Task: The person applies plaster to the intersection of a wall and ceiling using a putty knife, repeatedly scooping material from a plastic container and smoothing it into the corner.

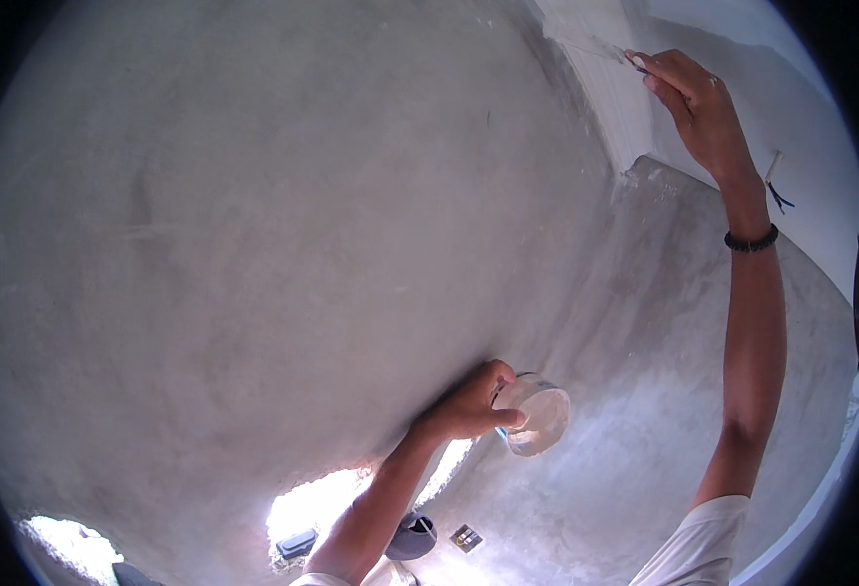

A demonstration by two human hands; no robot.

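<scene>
Apparently mid-spreading: right hand (698, 107), far right, fingers pinched on a small tool (636, 63) at the white strip (613, 103); left hand (468, 404), nearer, fingers clamped round the tub (539, 418); next stroke likely calls for light, even pressure.

A broad grey wall (253, 244) spreads left of both hands. Just below and right of the right hand (698, 107), dark wires (781, 198) poke from a pale stub (775, 164). Below the left hand (466, 405) sit a square electrical box (466, 538) and a dark rounded thing (410, 539), unclear; lower left, a ragged bright opening (297, 506) holds a dark object (297, 544).
</scene>
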